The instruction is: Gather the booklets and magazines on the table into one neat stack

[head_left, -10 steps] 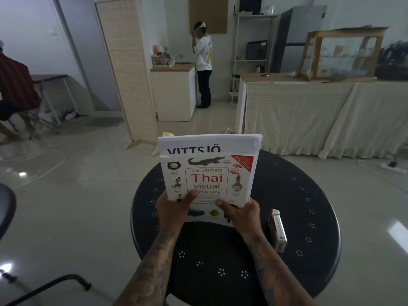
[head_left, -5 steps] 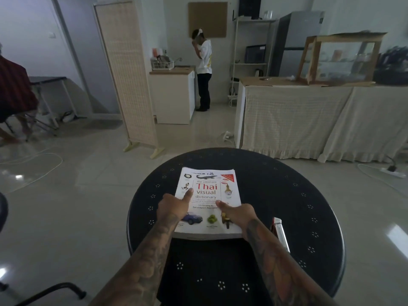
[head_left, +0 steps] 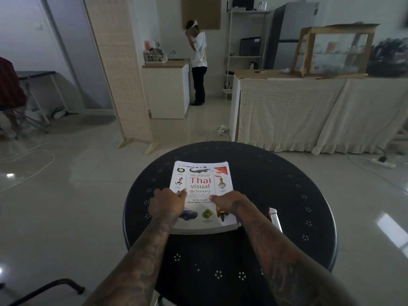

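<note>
A stack of booklets [head_left: 202,184] lies flat on the round black table [head_left: 276,195], near its middle. The top one is a white "Thai visual dictionary" cover; a white booklet edge with black lettering shows under it at the far end. My left hand [head_left: 166,203] holds the stack's left side, thumb on the cover. My right hand [head_left: 229,202] holds the right side, thumb on the cover. Both hands sit at the near half of the stack.
A small red and white box [head_left: 273,218] lies on the table right of the stack. A person stands at a counter [head_left: 167,89] far behind. A cloth-covered table [head_left: 309,111] and a folding screen [head_left: 119,69] stand beyond. A black chair arm [head_left: 44,290] is at lower left.
The stack was held upright on its edge a second ago; it has been laid flat on the table and both hands still rest on it.
</note>
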